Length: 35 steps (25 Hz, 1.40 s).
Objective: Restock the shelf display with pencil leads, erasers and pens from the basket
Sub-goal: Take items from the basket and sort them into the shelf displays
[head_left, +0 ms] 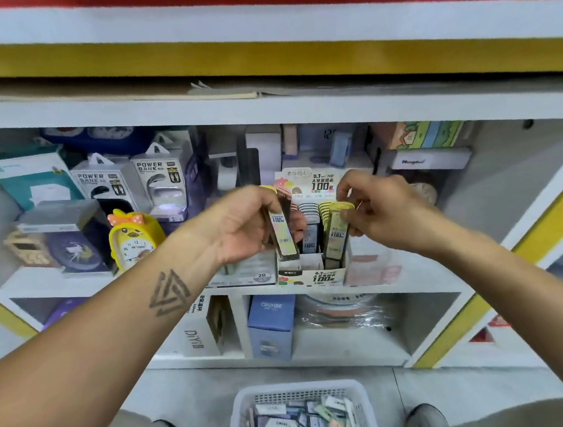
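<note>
A cardboard display box [318,276] of pencil lead cases stands on the middle shelf, with rows of cases inside. My left hand [240,226] grips a small bunch of lead cases [283,235] just in front of the box's left side. My right hand [384,212] pinches a single yellow-capped lead case [337,234] upright over the box's right column. On the floor below sits a white plastic basket [300,388] holding several packets of stationery.
Power bank boxes [151,183] and a yellow duck alarm clock [134,241] stand left of the display box. A blue carton [270,325] and a DIY box [195,334] fill the shelf below. A yellow-edged shelf frame [482,298] slants at the right. My shoes flank the basket.
</note>
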Tool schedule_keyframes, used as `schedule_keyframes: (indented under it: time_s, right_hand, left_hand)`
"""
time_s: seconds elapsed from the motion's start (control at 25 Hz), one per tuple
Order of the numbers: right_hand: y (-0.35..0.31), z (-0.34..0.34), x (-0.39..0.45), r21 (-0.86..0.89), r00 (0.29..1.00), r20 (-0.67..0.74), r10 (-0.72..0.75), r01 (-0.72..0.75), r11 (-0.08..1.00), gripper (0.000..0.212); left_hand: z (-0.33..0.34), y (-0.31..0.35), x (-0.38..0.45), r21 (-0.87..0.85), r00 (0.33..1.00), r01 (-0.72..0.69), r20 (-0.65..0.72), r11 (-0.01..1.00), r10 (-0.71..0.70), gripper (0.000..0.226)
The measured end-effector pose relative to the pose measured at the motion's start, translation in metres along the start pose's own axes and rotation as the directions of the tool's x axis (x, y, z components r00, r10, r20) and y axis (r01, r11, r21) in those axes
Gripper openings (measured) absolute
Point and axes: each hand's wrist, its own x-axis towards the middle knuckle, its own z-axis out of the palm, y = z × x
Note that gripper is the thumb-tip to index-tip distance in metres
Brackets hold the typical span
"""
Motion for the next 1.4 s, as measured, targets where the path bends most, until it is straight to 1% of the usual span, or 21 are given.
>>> schedule_keyframes:
  time_s: [0.12, 0.2, 0.24, 0.28, 0.32, 0.4, 0.44, 0.52, 0.68, 0.76, 0.84, 0.92, 1.0, 1.08, 1.16, 1.2, 1.24, 1.28, 1.32, 1.36, 1.4]
  right_hand:
    - [0.007, 0.009, -0.007, -0.032, 0.996, 0.085, -0.015, 0.018, 0.999, 0.021]
    - [0.008, 0.01, -0.006, -0.107, 0.999, 0.041, -0.013, 0.017, 0.994, 0.01]
    - [0.007, 0.009, -0.003, -0.102, 1.0, -0.011, 0.0, -0.002, 0.995, 0.009]
    - [0.005, 0.007, -0.001, -0.026, 0.997, -0.064, 0.043, -0.045, 0.999, 0.007]
    - [0.001, 0.006, 0.001, 0.128, 0.99, -0.091, 0.105, -0.093, 0.987, 0.003]
    - [-0.01, 0.006, 0.005, 0.454, 0.975, -0.047, 0.217, -0.172, 0.874, 0.011]
    - [-0.014, 0.007, 0.006, 0.534, 0.971, -0.016, 0.237, -0.192, 0.823, 0.017]
    - [-0.018, 0.01, 0.007, 0.584, 0.968, 0.01, 0.252, -0.21, 0.784, 0.023]
    - [-0.01, -0.002, 0.005, 0.678, 0.953, -0.047, 0.298, -0.188, 0.71, 0.017]
    - [-0.001, -0.008, 0.004, 0.615, 0.961, -0.093, 0.259, -0.149, 0.775, 0.014]
    - [0.006, -0.006, 0.002, 0.407, 0.971, -0.12, 0.207, -0.142, 0.902, 0.018]
    - [0.01, 0.002, -0.002, 0.154, 0.987, -0.106, 0.12, -0.103, 0.983, 0.019]
    - [0.009, 0.008, -0.006, -0.018, 0.999, -0.048, 0.005, -0.006, 1.0, 0.017]
    - [0.009, 0.012, -0.007, -0.129, 0.997, -0.006, -0.078, 0.076, 0.989, 0.013]
    - [0.006, 0.015, -0.003, -0.16, 0.995, -0.047, -0.09, 0.082, 0.984, 0.014]
    - [0.002, 0.015, 0.0, -0.059, 0.995, -0.088, -0.036, 0.03, 0.998, 0.013]
    - [-0.004, 0.015, 0.004, 0.129, 0.992, -0.113, 0.053, -0.038, 0.991, 0.013]
    - [-0.011, 0.017, 0.008, 0.337, 0.984, -0.097, 0.148, -0.108, 0.935, 0.014]
    - [-0.019, 0.019, 0.012, 0.503, 0.974, -0.05, 0.223, -0.168, 0.848, 0.015]
    - [-0.024, 0.022, 0.015, 0.593, 0.967, -0.014, 0.254, -0.197, 0.781, 0.016]
    - [-0.028, 0.024, 0.018, 0.623, 0.967, -0.002, 0.256, -0.199, 0.756, 0.014]
  left_hand:
    - [0.006, -0.007, 0.002, 0.031, 0.996, -0.047, 0.072, 0.998, 0.044, 0.029]
    - [0.007, -0.01, 0.004, 0.066, 0.99, -0.083, 0.116, 0.994, 0.075, 0.025]
    - [0.007, -0.011, 0.004, 0.081, 0.986, -0.097, 0.141, 0.992, 0.084, 0.025]
    - [0.007, -0.012, 0.005, 0.096, 0.982, -0.111, 0.164, 0.989, 0.094, 0.026]
    - [0.008, -0.013, 0.006, 0.119, 0.979, -0.13, 0.17, 0.984, 0.109, 0.028]
    - [0.012, -0.015, 0.007, 0.178, 0.977, -0.17, 0.156, 0.969, 0.143, 0.03]
    - [0.016, -0.016, 0.007, 0.197, 0.977, -0.179, 0.154, 0.964, 0.15, 0.031]
    - [0.021, -0.017, 0.006, 0.197, 0.976, -0.182, 0.152, 0.963, 0.153, 0.033]
    - [0.015, -0.009, 0.006, 0.109, 0.982, -0.179, 0.086, 0.978, 0.17, 0.027]
    - [0.007, -0.004, 0.007, 0.076, 0.987, -0.16, -0.009, 0.984, 0.161, 0.024]
    - [-0.001, 0.0, 0.007, 0.047, 0.985, -0.139, -0.093, 0.989, 0.143, 0.023]
    - [-0.004, 0.001, 0.007, 0.021, 0.988, -0.105, -0.108, 0.994, 0.107, 0.025]
    - [-0.003, 0.0, 0.007, 0.03, 0.991, -0.094, -0.093, 0.995, 0.096, 0.026]
    - [-0.002, -0.002, 0.007, 0.056, 0.99, -0.133, -0.049, 0.99, 0.136, 0.024]
    - [-0.001, -0.006, 0.008, 0.091, 0.979, -0.204, -0.004, 0.975, 0.205, 0.027]
    - [0.001, -0.009, 0.008, 0.121, 0.971, -0.238, -0.003, 0.964, 0.24, 0.03]
    - [0.002, -0.012, 0.009, 0.164, 0.961, -0.271, -0.015, 0.949, 0.277, 0.034]
    - [0.004, -0.016, 0.01, 0.222, 0.948, -0.302, -0.032, 0.927, 0.317, 0.037]
    - [0.005, -0.019, 0.011, 0.29, 0.934, -0.327, -0.043, 0.9, 0.354, 0.039]
    - [0.006, -0.021, 0.012, 0.349, 0.921, -0.351, -0.037, 0.869, 0.387, 0.039]
    - [0.005, -0.024, 0.013, 0.393, 0.909, -0.378, -0.015, 0.838, 0.417, 0.038]
